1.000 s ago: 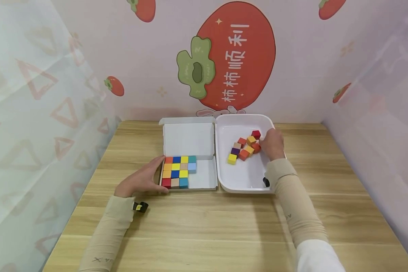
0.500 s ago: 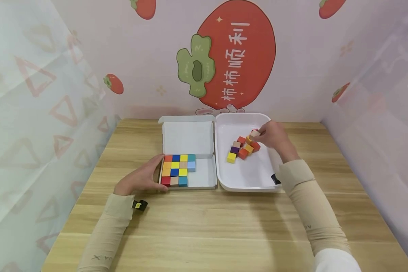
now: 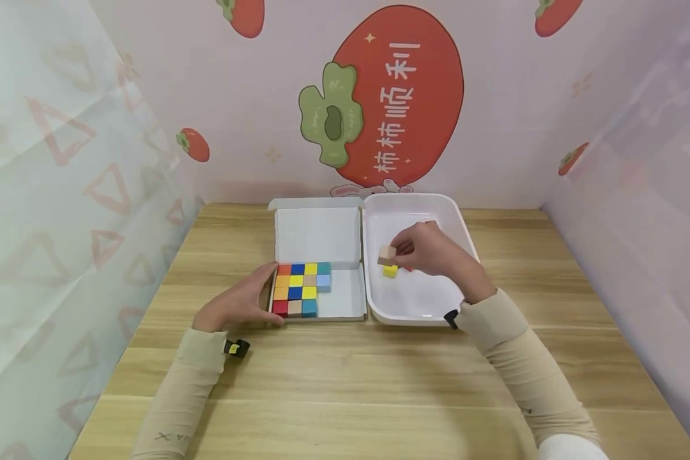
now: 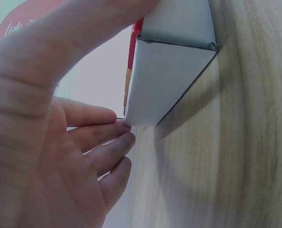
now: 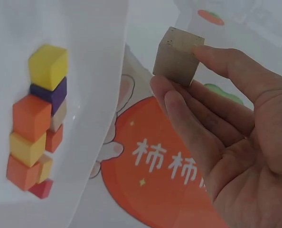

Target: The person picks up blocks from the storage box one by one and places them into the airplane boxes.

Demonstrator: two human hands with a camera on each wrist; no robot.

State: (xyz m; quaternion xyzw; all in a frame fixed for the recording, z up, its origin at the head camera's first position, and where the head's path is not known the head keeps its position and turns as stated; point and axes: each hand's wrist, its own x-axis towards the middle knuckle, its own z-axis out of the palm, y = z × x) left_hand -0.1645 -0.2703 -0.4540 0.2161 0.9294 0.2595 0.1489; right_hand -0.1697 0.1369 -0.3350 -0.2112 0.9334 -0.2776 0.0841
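White box [image 3: 343,295] on left of desk [image 3: 345,390], lid folded back on far side: held fourteen cubes [image 3: 296,281], far-to-near rows of four, four, three, three. White tray [image 3: 412,299] on right: nine cubes [image 5: 32,118]. Right hand [image 3: 434,250] pinched one wooden cube [image 3: 387,254] above tray's left part; equal-sided, one face upward, another toward near side. Left hand [image 3: 238,303] touched box's left end, fingers [image 4: 96,114] nearly straight.

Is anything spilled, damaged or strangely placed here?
No spill or damage shows; the boxed blocks sit in tidy rows. Only the large red fruit print looks odd: sideways in the head view, green cap left.
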